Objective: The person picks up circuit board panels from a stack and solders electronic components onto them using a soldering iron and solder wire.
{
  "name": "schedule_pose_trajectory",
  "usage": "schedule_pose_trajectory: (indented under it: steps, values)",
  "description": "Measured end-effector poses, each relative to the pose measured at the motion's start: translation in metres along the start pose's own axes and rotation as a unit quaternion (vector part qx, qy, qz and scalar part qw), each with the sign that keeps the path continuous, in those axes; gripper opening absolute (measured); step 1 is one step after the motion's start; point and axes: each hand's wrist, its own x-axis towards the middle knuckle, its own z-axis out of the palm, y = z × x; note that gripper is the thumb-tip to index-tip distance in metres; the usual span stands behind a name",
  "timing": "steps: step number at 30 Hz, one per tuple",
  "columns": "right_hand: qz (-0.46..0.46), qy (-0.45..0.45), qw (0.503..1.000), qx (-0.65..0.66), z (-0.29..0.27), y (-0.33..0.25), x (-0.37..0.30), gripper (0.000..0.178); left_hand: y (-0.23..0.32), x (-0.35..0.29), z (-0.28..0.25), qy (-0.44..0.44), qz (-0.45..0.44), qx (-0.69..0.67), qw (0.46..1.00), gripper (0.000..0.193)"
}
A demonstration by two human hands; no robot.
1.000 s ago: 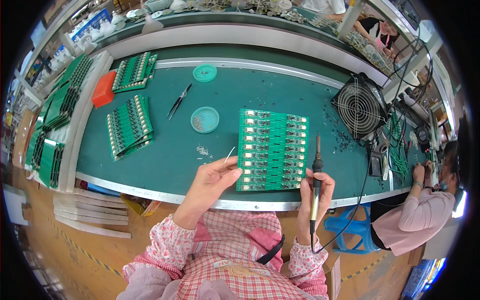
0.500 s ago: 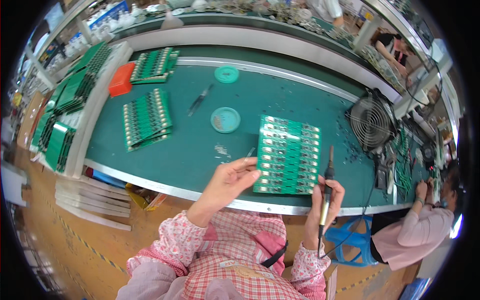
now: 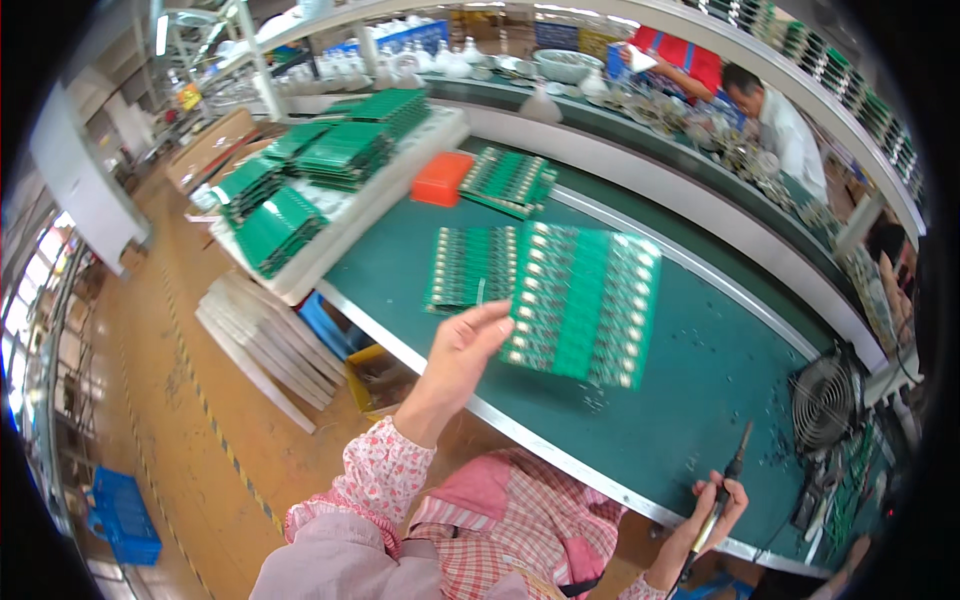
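Note:
A green circuit board panel (image 3: 583,305), with rows of small parts down both sides, is pinched at its left edge by my left hand (image 3: 462,350). It is raised and tilted over the green bench mat. A thin pale sliver (image 3: 481,290) sticks up near my left fingers; what it is I cannot tell. My right hand (image 3: 712,510) grips a soldering iron (image 3: 728,480) by its handle near the bench's front edge, apart from the panel, tip pointing up. Behind the held panel, another stack of panels (image 3: 468,265) lies on the mat, partly covered by it.
More panels (image 3: 508,180) lie beside an orange box (image 3: 441,180) at the back. Piles of green boards (image 3: 345,150) rest on a white foam slab (image 3: 330,245) at the left. A black fan (image 3: 825,400) stands at the right. Across the bench, a person (image 3: 785,125) is working.
The view has swung left, bringing the foam slab and aisle further in. My right hand with the soldering iron has come away from the panel, which my left hand alone now carries, nearer the stack.

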Motion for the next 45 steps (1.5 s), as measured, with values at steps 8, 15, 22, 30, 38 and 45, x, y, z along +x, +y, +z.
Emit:
schedule_pose_trajectory:
  steps: [8, 15, 22, 30, 38, 45]
  values:
    - [0.000, 0.002, 1.000, -0.011, 0.000, 0.012, 0.004, 0.017, 0.108, -0.008, -0.116, 0.239, 0.178, 0.113, 0.948, 0.028]
    - [-0.047, -0.021, 0.999, -0.019, 0.001, -0.008, 0.001, 0.027, 0.180, -0.022, -0.216, 0.381, 0.209, 0.189, 0.881, 0.027]
    - [-0.029, -0.009, 1.000, -0.003, 0.002, -0.009, 0.001, 0.022, 0.198, -0.017, -0.257, 0.455, 0.150, 0.222, 0.849, 0.025]
    - [0.012, 0.018, 0.999, -0.023, 0.000, 0.015, 0.009, 0.016, 0.188, -0.012, -0.279, 0.461, 0.087, 0.322, 0.823, 0.033]
    - [-0.024, 0.003, 0.999, -0.021, 0.010, -0.019, 0.000, 0.024, 0.172, -0.010, -0.271, 0.517, 0.134, 0.351, 0.770, 0.038]
    - [0.024, 0.031, 0.999, -0.004, -0.007, 0.018, 0.007, 0.017, 0.138, -0.005, -0.249, 0.553, 0.281, 0.371, 0.690, 0.029]
